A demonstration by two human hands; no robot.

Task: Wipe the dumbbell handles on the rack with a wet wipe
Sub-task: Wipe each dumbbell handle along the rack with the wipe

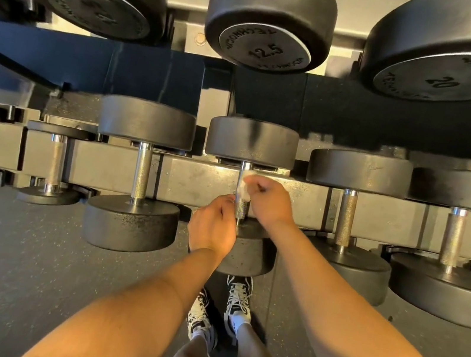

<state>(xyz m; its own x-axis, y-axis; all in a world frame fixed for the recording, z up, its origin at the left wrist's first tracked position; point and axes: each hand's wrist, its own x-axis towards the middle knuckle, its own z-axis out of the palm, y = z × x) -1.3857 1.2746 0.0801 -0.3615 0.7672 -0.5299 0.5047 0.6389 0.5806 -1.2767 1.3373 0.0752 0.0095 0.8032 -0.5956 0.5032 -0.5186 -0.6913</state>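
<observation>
Setting: a gym with a dark speckled rubber floor (11,265); a black rack (197,178) carries dumbbells on two tiers.
Upper tier: big round weight ends, one marked 12.5 (265,49), one marked 20 (450,80).
Lower tier: dumbbells lie side by side, front to back across the rail.
Centre: the middle dumbbell (253,140), its metal handle (240,209) between both hands.
Cloth: a white crumpled wet wipe (248,180) sits against the handle's far half.
Right: the right hand (269,202) pinches the wet wipe onto the handle.
Left: the left hand (212,227) curls its fingers against the handle's left side, just nearer than the wipe.
Below: two white-and-black trainers (238,300) on the floor.
</observation>
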